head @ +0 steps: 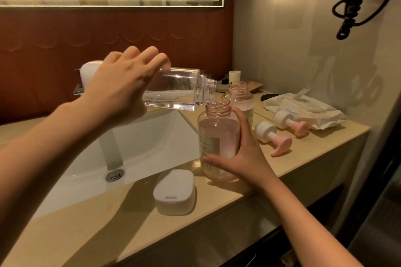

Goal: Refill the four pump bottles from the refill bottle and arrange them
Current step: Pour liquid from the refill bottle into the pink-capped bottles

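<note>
My left hand [121,91] grips the clear refill bottle [180,89], tipped almost level with its mouth over a pink pump bottle [217,141]. A thin stream of liquid runs into that open neck. My right hand [243,154] holds the pink bottle's lower side, thumb across the label, keeping it upright on the counter [314,149]. A second open pink bottle [240,97] stands just behind it. Two pink-and-white pump heads [273,138] [290,122] lie on the counter to the right.
A white sink basin [130,149] with a tap lies under my left arm. A white soap box [173,193] sits at the counter's front. A wipes pack [308,110] lies at the right, a small cream cup [234,76] at the back. The counter edge drops off at the right.
</note>
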`<state>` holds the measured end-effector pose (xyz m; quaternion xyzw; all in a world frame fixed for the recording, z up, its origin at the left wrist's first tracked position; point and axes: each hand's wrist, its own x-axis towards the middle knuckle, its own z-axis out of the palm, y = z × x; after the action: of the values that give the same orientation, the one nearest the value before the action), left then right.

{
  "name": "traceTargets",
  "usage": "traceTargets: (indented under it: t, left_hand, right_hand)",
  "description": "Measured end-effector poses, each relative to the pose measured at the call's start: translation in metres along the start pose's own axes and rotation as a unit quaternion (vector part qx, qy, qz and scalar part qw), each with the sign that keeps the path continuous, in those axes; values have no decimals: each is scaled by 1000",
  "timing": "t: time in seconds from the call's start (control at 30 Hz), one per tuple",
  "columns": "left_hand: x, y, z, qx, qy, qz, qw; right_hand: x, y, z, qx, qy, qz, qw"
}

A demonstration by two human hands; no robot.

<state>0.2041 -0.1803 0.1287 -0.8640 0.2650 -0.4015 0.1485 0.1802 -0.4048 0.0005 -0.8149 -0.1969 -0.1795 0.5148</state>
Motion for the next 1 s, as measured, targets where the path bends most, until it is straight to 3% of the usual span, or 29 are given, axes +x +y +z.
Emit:
traceTargets:
  t: [1.0]
  left_hand:
    - [-2,6,-1,-1,5,-27,1000]
  right_hand:
    - [0,-3,0,-17,-3,11,1000]
